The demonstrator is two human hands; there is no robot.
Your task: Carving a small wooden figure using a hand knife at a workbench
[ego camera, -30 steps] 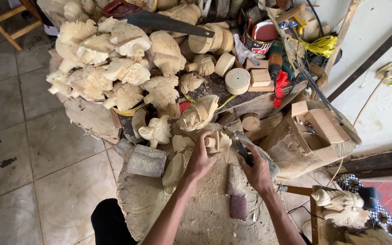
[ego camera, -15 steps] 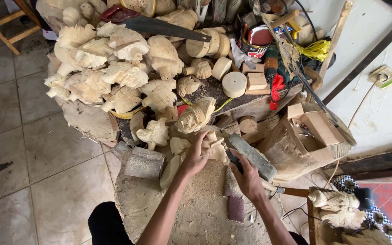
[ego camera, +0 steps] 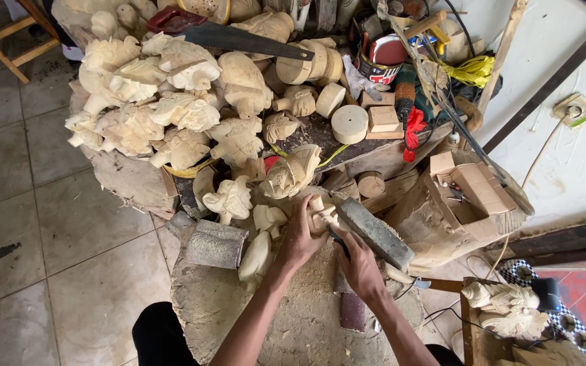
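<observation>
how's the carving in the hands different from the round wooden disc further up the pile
The small carving is irregular and knobbly, gripped by the left hand; the round disc is smooth, plain and lies free. The carving sits on the dusty block; the disc rests on dark planks. Both are pale, unpainted wood.

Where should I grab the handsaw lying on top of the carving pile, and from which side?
Take the handsaw by its dark red handle at the far left end, coming from above and the left. The blade runs right across the pale carvings and tapers to a thin tip, so the handle is probably the only safe grip.
</observation>
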